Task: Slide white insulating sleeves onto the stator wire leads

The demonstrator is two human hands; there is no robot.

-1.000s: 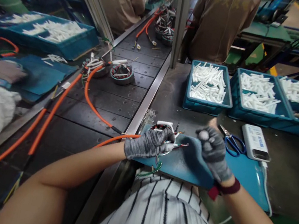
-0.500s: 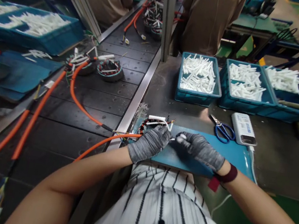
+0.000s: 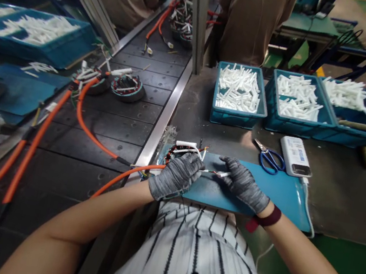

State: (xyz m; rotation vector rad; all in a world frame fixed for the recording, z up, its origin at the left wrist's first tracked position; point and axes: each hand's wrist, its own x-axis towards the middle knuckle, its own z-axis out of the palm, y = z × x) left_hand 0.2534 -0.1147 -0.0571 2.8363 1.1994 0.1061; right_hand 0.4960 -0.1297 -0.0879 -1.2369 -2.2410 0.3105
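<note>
My left hand (image 3: 178,176), in a grey glove, is closed on a thin wire (image 3: 212,172) and rests against a wound motor stator (image 3: 168,157). White sleeves (image 3: 186,144) lie along the stator's top, and an orange cable (image 3: 129,173) runs from it to the left. Across a short gap, my gloved right hand (image 3: 245,185) pinches a short white sleeve (image 3: 224,175) at the wire's end. Its forefinger is stretched out above the sleeve. Both hands are over a blue mat (image 3: 276,191). My left fingers partly cover the stator.
Blue bins (image 3: 237,118) of white sleeves stand behind the mat. Blue-handled scissors (image 3: 271,161) and a white device (image 3: 295,157) lie at right. Left, a conveyor (image 3: 127,129) carries another stator (image 3: 128,87) and orange cables. A person in brown (image 3: 248,21) is beyond a metal post (image 3: 196,21).
My right hand has turned and its forefinger has lifted, so the white sleeve and the wire between my hands show more. The whole view has shifted slightly.
</note>
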